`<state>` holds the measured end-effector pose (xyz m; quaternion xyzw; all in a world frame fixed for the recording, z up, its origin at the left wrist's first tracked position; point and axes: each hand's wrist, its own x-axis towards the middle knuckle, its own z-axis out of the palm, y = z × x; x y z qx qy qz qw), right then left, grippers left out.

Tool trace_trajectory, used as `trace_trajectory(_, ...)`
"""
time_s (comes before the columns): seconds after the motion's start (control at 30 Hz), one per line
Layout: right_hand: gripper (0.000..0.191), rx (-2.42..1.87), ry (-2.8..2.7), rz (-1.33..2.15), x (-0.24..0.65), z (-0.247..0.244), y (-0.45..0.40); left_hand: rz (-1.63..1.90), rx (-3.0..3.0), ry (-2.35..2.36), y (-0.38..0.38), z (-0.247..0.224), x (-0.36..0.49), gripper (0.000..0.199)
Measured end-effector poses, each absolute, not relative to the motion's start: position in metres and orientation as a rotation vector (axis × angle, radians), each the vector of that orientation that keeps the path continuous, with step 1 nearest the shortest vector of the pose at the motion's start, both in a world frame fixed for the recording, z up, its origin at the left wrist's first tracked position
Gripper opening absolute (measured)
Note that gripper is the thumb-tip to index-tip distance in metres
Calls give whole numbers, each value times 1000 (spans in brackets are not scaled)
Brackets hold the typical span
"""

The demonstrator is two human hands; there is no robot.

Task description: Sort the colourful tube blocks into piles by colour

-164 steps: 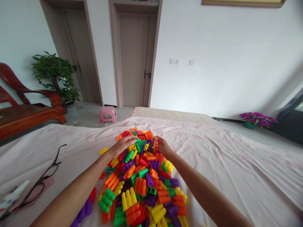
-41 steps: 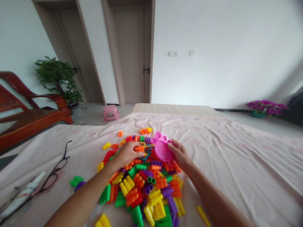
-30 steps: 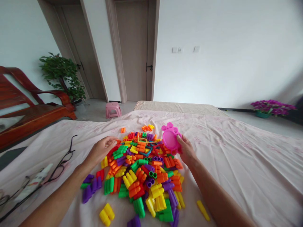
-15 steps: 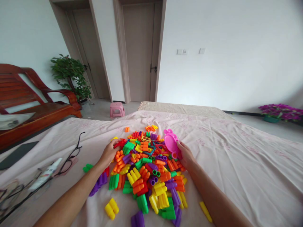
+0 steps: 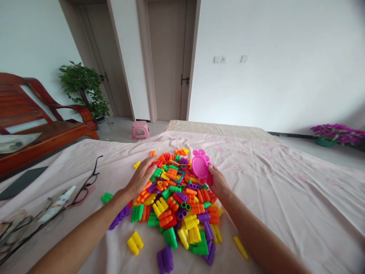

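Observation:
A pink paw-shaped plastic tray (image 5: 200, 166) is tilted up at the far right of the pile. My right hand (image 5: 219, 182) grips its right edge. At the pile's left side, my left hand (image 5: 141, 176) is open, fingers stretched out above the pieces; its fingertips partly cover a few red and green ones. Between both hands lies a heap of plastic building blocks (image 5: 171, 199) shaped like joined tubes, in orange, green, yellow, purple and red. Some thin coloured frames (image 5: 179, 176) rest among them near the top.
Eyeglasses (image 5: 82, 190) and a white tube (image 5: 58, 203) lie on the left of the patterned cloth (image 5: 285, 198). A dark flat object (image 5: 23, 182) is farther left. Loose yellow blocks (image 5: 135, 242) and a yellow stick (image 5: 241, 247) lie apart from the heap. A pink stool (image 5: 140, 130) stands beyond.
My right hand has shifted left and slightly away from me with the pink tray. My left hand has moved right and away, over the upper left of the heap.

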<state>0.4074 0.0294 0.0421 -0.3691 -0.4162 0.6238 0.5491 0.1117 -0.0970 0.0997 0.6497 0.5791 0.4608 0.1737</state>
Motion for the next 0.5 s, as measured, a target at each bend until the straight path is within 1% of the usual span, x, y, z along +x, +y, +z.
trace_trajectory(0.07,30,-937,-988,1412,423,45,30,1170,2183,1658,-125,103,116,48)
trace_trajectory(0.13,30,-1030,-956,1358,447,46,28,1007,2447,1577,-156,100,120,54)
trace_trajectory(0.27,34,-1278,-954,1178,503,40,18,625,2740,1346,-208,74,136,85)
trace_trajectory(0.4,36,-1412,-1066,1037,531,33,3,549,2881,1226,-224,51,162,95)
trace_trajectory(0.5,42,-1430,-1183,1109,524,30,-11,559,2888,1362,-215,48,182,92)
